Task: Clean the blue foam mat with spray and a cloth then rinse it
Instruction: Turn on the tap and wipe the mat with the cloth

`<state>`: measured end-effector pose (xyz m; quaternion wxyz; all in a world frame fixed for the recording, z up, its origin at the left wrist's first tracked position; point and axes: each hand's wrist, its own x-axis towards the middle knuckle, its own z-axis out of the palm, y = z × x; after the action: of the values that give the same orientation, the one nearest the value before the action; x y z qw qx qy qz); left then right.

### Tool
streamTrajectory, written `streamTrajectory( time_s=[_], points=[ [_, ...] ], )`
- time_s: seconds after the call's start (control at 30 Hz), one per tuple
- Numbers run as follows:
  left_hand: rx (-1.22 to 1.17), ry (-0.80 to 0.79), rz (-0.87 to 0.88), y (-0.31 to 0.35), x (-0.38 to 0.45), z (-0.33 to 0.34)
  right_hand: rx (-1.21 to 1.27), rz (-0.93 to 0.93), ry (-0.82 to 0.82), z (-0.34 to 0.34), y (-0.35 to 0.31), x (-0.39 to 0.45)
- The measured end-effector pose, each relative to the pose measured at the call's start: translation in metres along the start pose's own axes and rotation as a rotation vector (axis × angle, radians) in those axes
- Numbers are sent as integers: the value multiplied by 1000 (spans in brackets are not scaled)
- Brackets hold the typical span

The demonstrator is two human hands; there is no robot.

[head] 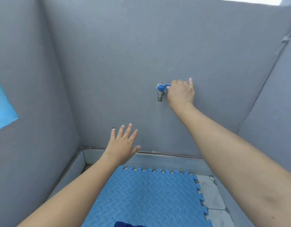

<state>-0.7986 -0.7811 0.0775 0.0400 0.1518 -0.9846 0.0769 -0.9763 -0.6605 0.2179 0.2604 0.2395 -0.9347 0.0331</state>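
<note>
The right hand [180, 94] reaches up to the small wall tap with a blue plastic lever and a dull metal spout [161, 91], fixed to the grey textured wall [125, 63] straight ahead. Its fingers are curled round the outer end of the blue lever, gripping it, while one finger [190, 82] sticks up straight, away from the handle. The back of the hand faces the camera, so how the fingertips sit on the lever is hidden. No water shows at the spout.

The left hand [122, 145] is lower and to the left, held in the air in front of the same wall with palm turned away and all fingers spread wide; it holds nothing, and whether it touches the wall I cannot tell.

The blue foam mat with a raised tread pattern and jigsaw-toothed edges [149, 197] lies flat on the floor below both forearms, its far edge close to the foot of the wall and its right edge beside a strip of pale marbled floor tile [211, 194]. A dark blue piece of fabric [130, 224] lies on the mat's near edge, cut off by the bottom of the view; what it is cannot be made out. On the left side wall there is a light blue panel [2, 105].
</note>
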Motion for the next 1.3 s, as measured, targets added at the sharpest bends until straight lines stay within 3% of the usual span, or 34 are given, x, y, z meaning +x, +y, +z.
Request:
streamTrajectory(
  time_s=[0.57,1.3],
  points=[
    [-34,128,-37,-19,14,1,-122,-36,9,-11,-5,-4],
    [-9,140,-83,-39,-6,16,16,-78,90,11,15,11]
  ],
)
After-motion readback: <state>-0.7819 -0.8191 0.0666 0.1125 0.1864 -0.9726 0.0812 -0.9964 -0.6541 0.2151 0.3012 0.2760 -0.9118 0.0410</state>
